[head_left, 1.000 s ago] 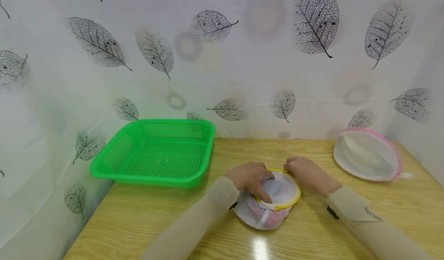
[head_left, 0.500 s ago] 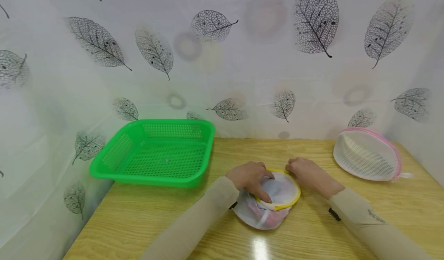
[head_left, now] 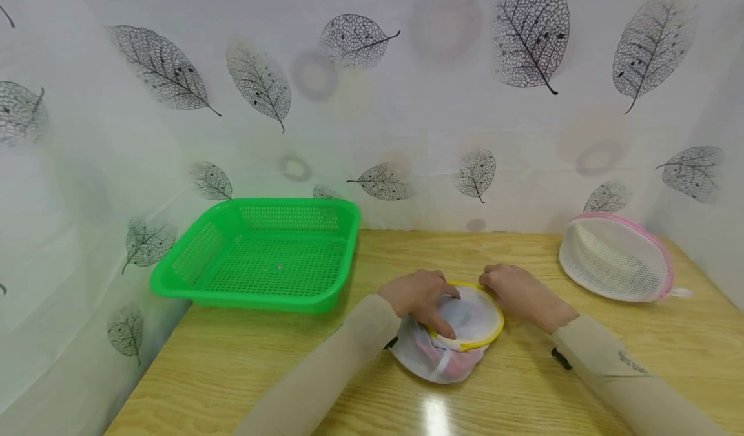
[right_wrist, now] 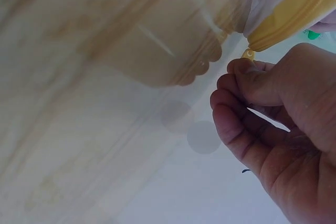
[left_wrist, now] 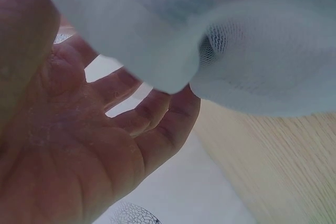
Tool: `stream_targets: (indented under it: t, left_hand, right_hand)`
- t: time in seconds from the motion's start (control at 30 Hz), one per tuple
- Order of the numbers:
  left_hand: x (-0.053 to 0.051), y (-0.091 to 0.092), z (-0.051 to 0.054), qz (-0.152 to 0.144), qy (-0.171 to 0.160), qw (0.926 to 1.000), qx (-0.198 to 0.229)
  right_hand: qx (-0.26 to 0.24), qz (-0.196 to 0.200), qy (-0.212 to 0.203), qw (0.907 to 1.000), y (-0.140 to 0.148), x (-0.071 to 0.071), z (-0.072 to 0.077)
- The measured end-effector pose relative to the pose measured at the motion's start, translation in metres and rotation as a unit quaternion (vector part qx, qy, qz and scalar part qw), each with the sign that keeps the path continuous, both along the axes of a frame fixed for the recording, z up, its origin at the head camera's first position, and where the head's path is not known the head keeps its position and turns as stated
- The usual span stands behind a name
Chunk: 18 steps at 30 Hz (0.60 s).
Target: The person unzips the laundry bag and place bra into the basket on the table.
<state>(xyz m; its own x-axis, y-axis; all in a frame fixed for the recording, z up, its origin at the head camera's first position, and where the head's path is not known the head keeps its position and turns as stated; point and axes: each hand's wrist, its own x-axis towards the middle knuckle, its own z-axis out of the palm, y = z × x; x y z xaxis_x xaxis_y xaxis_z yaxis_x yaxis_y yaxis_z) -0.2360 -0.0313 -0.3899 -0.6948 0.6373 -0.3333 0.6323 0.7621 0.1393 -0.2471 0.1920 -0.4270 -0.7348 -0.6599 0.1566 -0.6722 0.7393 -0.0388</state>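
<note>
A white mesh laundry bag (head_left: 472, 316) with a yellow zipped rim lies on the table, pinkish cloth showing through its lower side. My left hand (head_left: 420, 300) grips its left part, thumb and fingers spread over the top. From below, the left wrist view shows the fingertips against the pale mesh (left_wrist: 152, 40). At the bag's far right edge is my right hand (head_left: 523, 297). In the right wrist view its thumb and forefinger pinch a small yellow zipper pull (right_wrist: 248, 54) beside the yellow rim (right_wrist: 291, 17). The forefinger's tip is partly hidden.
A green plastic basket (head_left: 256, 301) with perforated sides stands at the back left of the wooden table (head_left: 244, 358). A second mesh bag (head_left: 616, 265), pink-trimmed, sits at the back right. Leaf-printed sheeting (head_left: 430, 119) hangs behind the table and along its sides.
My right hand has shifted very slightly to the right along the bag's rim. The left hand and the bag stay where they were.
</note>
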Motion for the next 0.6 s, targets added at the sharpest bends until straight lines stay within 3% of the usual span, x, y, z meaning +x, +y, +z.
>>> stream_targets:
  t: [0.6]
  left_hand:
    - [-0.0003, 0.0000, -0.0003, 0.006, -0.003, 1.0000, -0.001]
  right_hand:
    - [-0.001, -0.004, 0.003, 1.0000, -0.0008, 0.0015, 0.0013]
